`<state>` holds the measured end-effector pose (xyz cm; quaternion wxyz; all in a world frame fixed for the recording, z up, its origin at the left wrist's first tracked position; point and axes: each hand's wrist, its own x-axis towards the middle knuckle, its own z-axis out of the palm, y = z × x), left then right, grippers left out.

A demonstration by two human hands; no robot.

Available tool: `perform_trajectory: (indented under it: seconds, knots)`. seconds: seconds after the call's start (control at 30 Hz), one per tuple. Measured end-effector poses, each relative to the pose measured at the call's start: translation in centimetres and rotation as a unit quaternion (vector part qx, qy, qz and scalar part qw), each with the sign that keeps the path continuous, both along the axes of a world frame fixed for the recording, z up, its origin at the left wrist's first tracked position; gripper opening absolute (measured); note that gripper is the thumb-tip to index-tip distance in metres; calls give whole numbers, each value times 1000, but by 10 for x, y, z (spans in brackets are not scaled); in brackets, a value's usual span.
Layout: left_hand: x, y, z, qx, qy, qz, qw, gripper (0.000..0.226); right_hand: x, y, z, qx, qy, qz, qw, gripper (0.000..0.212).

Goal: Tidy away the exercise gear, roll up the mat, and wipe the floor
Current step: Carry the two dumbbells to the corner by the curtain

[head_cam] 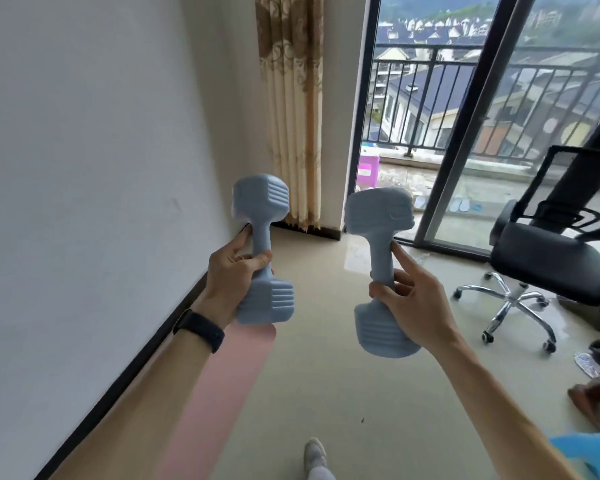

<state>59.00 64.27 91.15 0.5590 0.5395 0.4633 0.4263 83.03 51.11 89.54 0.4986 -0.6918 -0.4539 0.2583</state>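
Note:
I hold two pale blue dumbbells upright in front of me, well above the floor. My left hand [238,268] grips the handle of the left dumbbell [262,202], and a black band sits on that wrist. My right hand [414,306] grips the handle of the right dumbbell [378,213], with its index finger stretched up along the handle. A pink exercise mat [219,393] lies flat on the beige tiled floor [343,393] along the left wall, partly hidden by my left forearm.
A white wall [101,168] with a dark skirting board runs along the left. A patterned curtain [293,109] hangs in the corner beside a sliding glass balcony door [465,133]. A tipped black office chair [548,258] stands at right. My foot [315,452] shows at the bottom.

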Motion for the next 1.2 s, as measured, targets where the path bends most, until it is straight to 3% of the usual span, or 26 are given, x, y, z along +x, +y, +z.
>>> perform_trajectory:
  seconds: [0.47,0.7,0.9,1.2]
  knots:
    - [196,286,-73,-94,21,-53,994,49,183,254,-40,-59,23,-75,995,75]
    - [277,437,-117,-122,67,-51,989,59,272,407,-101,-90,72,-38,993,78]
    - [328,539,-152,-191,130,-30,972,63,335,533,-137,-176,95,3,980,74]
    - [375,701,-233,-292,178,-25,940,61,381,715,-199,-274,132,27,952,66]
